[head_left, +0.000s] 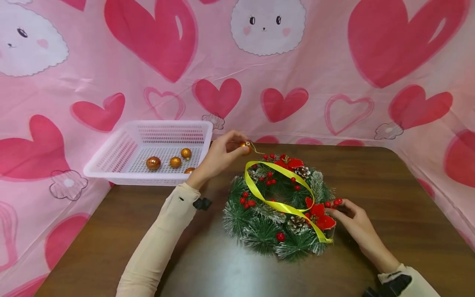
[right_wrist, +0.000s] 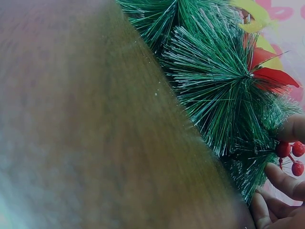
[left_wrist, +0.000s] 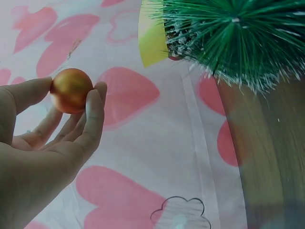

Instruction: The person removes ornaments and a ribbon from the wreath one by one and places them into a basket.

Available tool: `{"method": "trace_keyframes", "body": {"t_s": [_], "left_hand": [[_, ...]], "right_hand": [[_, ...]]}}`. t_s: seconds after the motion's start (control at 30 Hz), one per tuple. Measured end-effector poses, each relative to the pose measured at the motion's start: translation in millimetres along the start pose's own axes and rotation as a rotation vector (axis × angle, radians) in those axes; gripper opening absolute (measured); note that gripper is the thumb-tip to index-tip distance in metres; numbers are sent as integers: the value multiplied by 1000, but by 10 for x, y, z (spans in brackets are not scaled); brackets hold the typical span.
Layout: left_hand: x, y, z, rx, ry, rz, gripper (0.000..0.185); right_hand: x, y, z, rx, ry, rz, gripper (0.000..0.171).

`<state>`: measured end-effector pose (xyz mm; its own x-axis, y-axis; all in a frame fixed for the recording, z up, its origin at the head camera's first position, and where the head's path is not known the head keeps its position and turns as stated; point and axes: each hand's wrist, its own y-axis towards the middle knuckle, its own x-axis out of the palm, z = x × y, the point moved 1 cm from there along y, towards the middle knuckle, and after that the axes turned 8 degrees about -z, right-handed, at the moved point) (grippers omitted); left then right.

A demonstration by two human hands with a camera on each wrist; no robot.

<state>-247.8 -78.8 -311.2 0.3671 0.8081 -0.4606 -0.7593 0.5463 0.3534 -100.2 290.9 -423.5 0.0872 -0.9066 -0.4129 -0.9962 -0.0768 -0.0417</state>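
— How far has the wreath got, would you say?

— Early on, I'd judge. The left hand (head_left: 222, 156) has one gold bauble (left_wrist: 71, 90) pinched between thumb and fingertips, held up just past the wreath's (head_left: 279, 206) far edge, near the back edge of the table (head_left: 389, 185). I can't see a single bauble sitting in the pine needles — only the red berries (head_left: 248, 202), the pine cones (head_left: 297, 222), the red poinsettia flowers (head_left: 320, 216) and the yellow ribbon (head_left: 276, 187) looped across the middle.

— And the rest of the baubles?

— Four of them lie in the white plastic basket (head_left: 111, 161) at the far left corner, partly overhanging the edge — the bigger one (head_left: 153, 163) nearest the left, three smaller beside it. So most of the decorating looks left to do.

— What's the right hand up to?

— The right hand (head_left: 358, 222) is at the wreath's right rim, fingers curled round a berry sprig (right_wrist: 291, 155), steadying it, I'd guess.

— Any writing, a label, a brand?

— None I can read. The pink backdrop cloth (head_left: 334, 62) carries only hearts and round white rabbit faces.
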Motion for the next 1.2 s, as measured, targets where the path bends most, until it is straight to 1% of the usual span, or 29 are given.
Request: {"method": "trace_keyframes", "body": {"t_s": [0.23, 0.43, 0.67, 0.83, 0.9, 1.03, 1.2], "left_hand": [[-86, -119, 51, -29, -2, 27, 21], [-175, -278, 98, -76, -9, 36, 21], [-296, -447, 66, -103, 38, 70, 22], [-385, -554, 26, -152, 78, 106, 23], [-420, -593, 19, -161, 84, 120, 24], [-488, -664, 23, -160, 62, 139, 26], [-572, -750, 53, -163, 75, 156, 26]], "right_hand": [[3, 9, 3, -7, -11, 15, 32], [-2, 18, 13, -12, -19, 17, 31], [-4, 9, 28, -36, -6, 17, 29], [-11, 6, 24, -32, -6, 17, 31], [-10, 6, 24, -30, -8, 17, 31], [-10, 7, 24, -23, -9, 17, 31], [-9, 9, 18, -19, -7, 14, 31]]}}
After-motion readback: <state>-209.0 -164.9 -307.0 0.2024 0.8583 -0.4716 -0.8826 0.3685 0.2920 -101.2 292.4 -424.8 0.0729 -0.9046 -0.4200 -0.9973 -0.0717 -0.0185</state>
